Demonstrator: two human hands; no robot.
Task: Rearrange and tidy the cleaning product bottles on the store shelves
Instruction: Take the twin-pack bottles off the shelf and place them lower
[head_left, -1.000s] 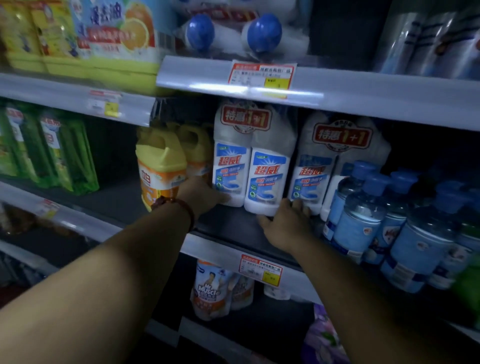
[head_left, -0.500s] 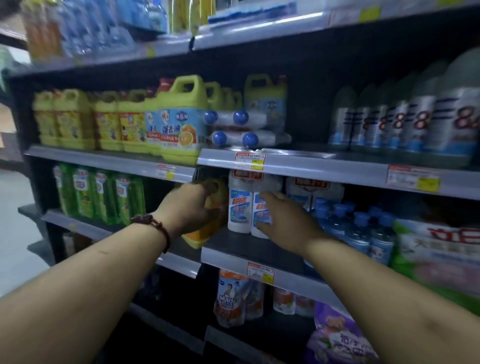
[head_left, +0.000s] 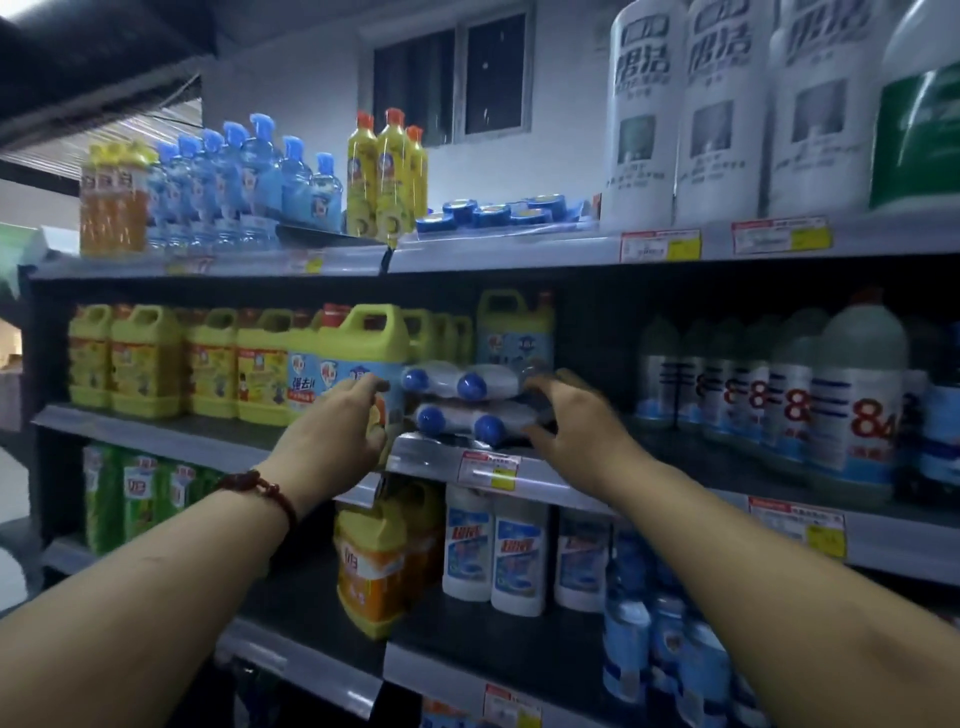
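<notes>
**Both of your hands flank the blue-capped bottles lying on the middle shelf.**

The bottles (head_left: 498, 376) lie on their sides, stacked in two layers at the front of the shelf (head_left: 436, 457). Their caps face you and their long axis runs back into the shelf. Your left hand (head_left: 337, 426) is just left of the caps, in front of a yellow jug (head_left: 363, 343), with its fingers (head_left: 363, 387) loosely spread and holding nothing. Your right hand (head_left: 576, 421) is beside the bottle bodies with its fingers (head_left: 545, 387) wide. It looks nearer, though blur hides whether it touches them. Squeezing inward from both sides looks like the natural grip.
</notes>
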